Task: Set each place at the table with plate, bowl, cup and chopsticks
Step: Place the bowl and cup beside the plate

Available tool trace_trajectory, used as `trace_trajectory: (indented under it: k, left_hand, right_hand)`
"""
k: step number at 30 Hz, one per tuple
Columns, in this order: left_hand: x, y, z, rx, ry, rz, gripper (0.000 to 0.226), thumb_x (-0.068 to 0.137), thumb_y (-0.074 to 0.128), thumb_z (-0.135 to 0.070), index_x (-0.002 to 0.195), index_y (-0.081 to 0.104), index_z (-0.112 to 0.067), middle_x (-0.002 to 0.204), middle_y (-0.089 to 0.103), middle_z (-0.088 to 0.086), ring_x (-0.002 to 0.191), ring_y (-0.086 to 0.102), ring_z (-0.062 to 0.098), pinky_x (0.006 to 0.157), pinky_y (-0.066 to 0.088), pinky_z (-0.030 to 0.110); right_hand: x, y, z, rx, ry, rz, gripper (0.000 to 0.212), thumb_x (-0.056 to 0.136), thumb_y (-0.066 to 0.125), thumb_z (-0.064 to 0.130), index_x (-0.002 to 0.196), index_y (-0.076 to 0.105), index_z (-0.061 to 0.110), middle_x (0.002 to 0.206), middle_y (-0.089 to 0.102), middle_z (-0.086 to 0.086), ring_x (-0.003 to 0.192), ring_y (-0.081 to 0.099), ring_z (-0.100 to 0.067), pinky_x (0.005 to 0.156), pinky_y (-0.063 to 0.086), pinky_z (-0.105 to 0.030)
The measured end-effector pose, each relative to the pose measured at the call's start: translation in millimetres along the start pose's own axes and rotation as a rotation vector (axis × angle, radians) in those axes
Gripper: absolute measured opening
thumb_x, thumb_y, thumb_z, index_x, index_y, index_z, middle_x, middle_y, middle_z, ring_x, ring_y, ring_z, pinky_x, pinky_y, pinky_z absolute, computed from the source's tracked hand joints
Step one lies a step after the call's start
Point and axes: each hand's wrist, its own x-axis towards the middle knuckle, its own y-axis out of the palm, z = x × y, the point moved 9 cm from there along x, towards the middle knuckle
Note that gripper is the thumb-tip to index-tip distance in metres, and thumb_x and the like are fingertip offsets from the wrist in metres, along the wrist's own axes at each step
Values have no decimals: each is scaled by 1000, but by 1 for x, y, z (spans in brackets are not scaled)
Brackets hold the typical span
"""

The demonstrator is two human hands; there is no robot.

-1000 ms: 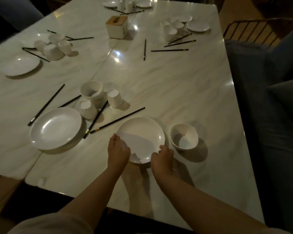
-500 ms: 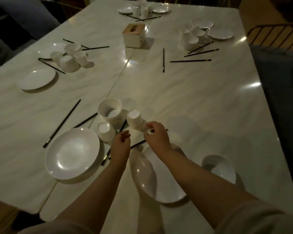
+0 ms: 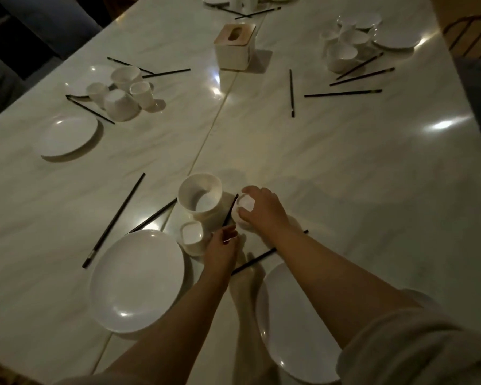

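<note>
The right hand point(image 3: 263, 209) is wrapping its fingers around a small white cup point(image 3: 243, 208), which is lying tilted with its mouth facing left, just beside the tall white bowl point(image 3: 202, 200). The left hand point(image 3: 222, 243) is reaching in just below, fingers loosely curled beside a second cup point(image 3: 192, 240) and close to a dark chopstick point(image 3: 229, 211) that runs between bowl and held cup; whether it is pinching anything I cannot tell. Another chopstick point(image 3: 257, 259) is passing under the right forearm. A white plate point(image 3: 138, 279) is sitting to the left of the arms, and a second plate point(image 3: 292, 329) is lying near the table's edge, partly covered by the right arm.

All this is resting on a pale marble table point(image 3: 345, 176) with a seam running down its middle, glossy under dim light. Farther off, a tissue box point(image 3: 235, 45) is standing at the centre, with clusters of cups, bowls, plates and scattered chopsticks at the other places.

Compared with half a second ago, the right hand is now closing fully over the cup it was only touching, and the left hand is sitting nearer the lower cup.
</note>
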Motion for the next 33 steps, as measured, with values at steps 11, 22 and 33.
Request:
trace_trajectory:
  k: [11,22,33]
  left_hand:
    - [-13,71,-49,-403,-66,167,36,102,41,-30,112,60,-1,103,69,15,98,68,25,93,54,40]
    - [-82,180,-86,191,372,365,43,89,63,-35,130,58,-24,121,63,-6,104,62,9,95,50,28]
    - [-95,206,-56,201,244,402,46,76,46,-26,115,69,-25,113,68,1,101,65,18,96,51,47]
  right_hand:
    - [-79,-78,-58,528,76,-259,51,75,76,17,117,48,26,120,55,5,106,57,-16,71,47,-8]
    - [-134,-141,-160,382,211,-222,66,72,75,18,129,42,27,116,56,4,105,59,-17,91,53,-44]
    - [-141,-140,-194,79,269,-194,61,75,72,15,129,44,20,128,50,-7,114,52,-24,85,37,-24]
